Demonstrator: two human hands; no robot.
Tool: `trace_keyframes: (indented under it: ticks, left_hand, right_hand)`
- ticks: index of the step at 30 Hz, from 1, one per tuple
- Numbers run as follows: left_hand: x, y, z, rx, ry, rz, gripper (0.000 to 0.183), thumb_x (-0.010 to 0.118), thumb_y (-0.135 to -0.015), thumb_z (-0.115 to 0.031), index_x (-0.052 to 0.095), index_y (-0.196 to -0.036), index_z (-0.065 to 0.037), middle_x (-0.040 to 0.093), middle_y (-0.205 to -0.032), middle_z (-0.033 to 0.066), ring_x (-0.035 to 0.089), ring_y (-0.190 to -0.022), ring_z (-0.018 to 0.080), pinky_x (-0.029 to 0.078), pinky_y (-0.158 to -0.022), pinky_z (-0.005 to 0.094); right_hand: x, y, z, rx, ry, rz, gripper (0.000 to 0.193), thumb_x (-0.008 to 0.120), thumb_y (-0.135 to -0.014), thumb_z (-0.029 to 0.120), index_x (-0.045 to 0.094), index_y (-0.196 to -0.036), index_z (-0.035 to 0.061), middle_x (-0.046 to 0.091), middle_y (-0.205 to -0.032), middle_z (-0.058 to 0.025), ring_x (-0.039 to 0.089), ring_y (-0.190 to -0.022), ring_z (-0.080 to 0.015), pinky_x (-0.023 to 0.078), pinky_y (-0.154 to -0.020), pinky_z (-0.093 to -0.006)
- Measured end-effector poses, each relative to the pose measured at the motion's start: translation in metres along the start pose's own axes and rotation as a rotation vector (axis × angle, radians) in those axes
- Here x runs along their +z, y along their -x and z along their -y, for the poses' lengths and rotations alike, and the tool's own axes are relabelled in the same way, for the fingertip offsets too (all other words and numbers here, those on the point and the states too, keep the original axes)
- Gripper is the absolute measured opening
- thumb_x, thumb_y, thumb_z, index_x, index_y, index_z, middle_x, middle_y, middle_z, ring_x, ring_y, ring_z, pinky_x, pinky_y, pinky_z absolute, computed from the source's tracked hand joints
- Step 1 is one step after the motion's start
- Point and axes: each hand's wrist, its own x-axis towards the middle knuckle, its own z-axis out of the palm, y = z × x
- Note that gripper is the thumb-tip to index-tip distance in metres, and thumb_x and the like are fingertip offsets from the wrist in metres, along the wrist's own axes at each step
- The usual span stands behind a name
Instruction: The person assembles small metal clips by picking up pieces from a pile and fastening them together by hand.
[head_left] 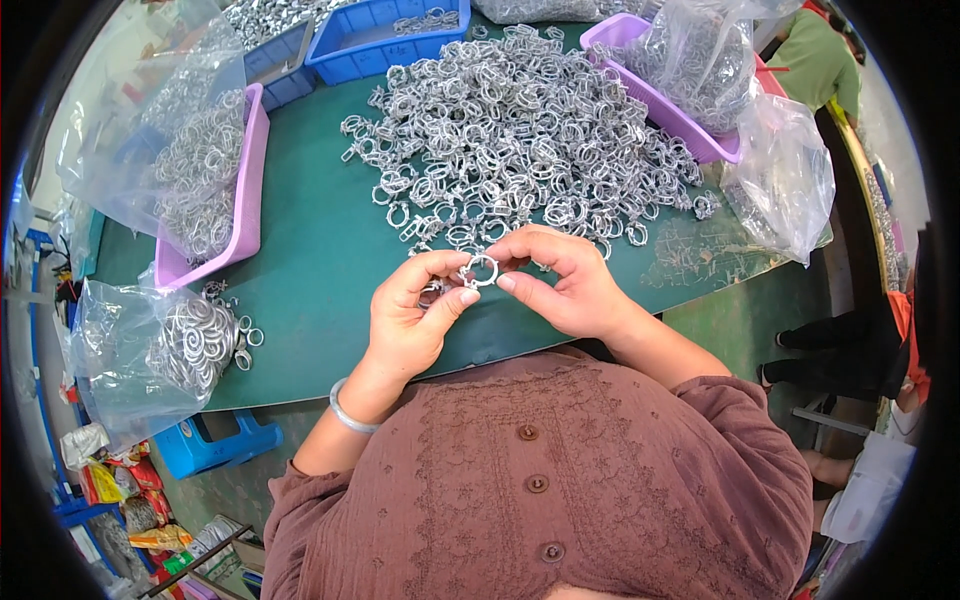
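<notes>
So I've got one metal ring clamp (482, 270) pinched between both hands, just on my side of the big clamp pile (515, 140), above the green mat (310, 250). My right hand (560, 285) has thumb and forefinger closed on the ring's right edge, and my left hand (415, 310) pinches the left edge where the little ear sticks out. It also looks like my left palm is cupping another clamp or two, though I can't really tell.

The way I see it, the trick is keeping the grip out on the rim so the hole stays open to look through, and holding it flat-on to my eyes. Light fingertip pressure, since these probably bend if you squeeze. The purple tray (245, 190), left of the pile, is within reach.
</notes>
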Motion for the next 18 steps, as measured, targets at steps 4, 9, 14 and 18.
trace_keyframes:
  ticks: [4, 9, 14, 18]
  left_hand:
    - [-0.0006, -0.0045, 0.0009, 0.002, -0.002, -0.024, 0.031, 0.06, -0.077, 0.002, 0.051, -0.106, 0.0, 0.056, -0.091, 0.0036, 0.052, -0.073, 0.0065, 0.045, -0.062, 0.0179]
    - [-0.0003, -0.0001, 0.0056, 0.023, -0.052, -0.02, 0.039, 0.06, -0.077, 0.003, 0.049, -0.114, -0.001, 0.056, -0.094, 0.004, 0.052, -0.075, 0.0071, 0.045, -0.063, 0.0182]
    - [-0.001, -0.0045, 0.0065, 0.006, -0.023, -0.006, 0.044, 0.06, -0.077, 0.001, 0.048, -0.119, -0.004, 0.056, -0.095, 0.0037, 0.052, -0.077, 0.0073, 0.044, -0.065, 0.0188]
    - [-0.0003, -0.0009, 0.0081, -0.038, -0.012, 0.003, 0.043, 0.06, -0.078, 0.001, 0.049, -0.119, -0.006, 0.057, -0.096, 0.004, 0.052, -0.078, 0.0077, 0.044, -0.067, 0.0198]
  right_hand:
    - [-0.0012, -0.0046, -0.0014, -0.01, 0.001, -0.004, 0.019, 0.059, -0.074, 0.0, 0.058, -0.093, 0.0006, 0.059, -0.083, -0.0083, 0.058, -0.072, -0.0152, 0.047, -0.065, -0.0258]
    - [0.0, 0.0, 0.0003, -0.001, -0.019, -0.012, 0.019, 0.058, -0.075, -0.002, 0.059, -0.094, 0.0017, 0.059, -0.083, -0.0076, 0.058, -0.072, -0.0146, 0.046, -0.064, -0.0251]
    - [-0.002, -0.0048, 0.0022, -0.002, -0.019, -0.007, 0.019, 0.056, -0.076, -0.002, 0.059, -0.094, 0.0023, 0.059, -0.082, -0.0073, 0.057, -0.073, -0.0144, 0.046, -0.064, -0.0253]
    - [-0.0014, -0.0024, 0.0047, -0.007, -0.02, -0.002, 0.019, 0.056, -0.076, -0.003, 0.06, -0.094, 0.0025, 0.059, -0.082, -0.0075, 0.057, -0.074, -0.0154, 0.046, -0.065, -0.0258]
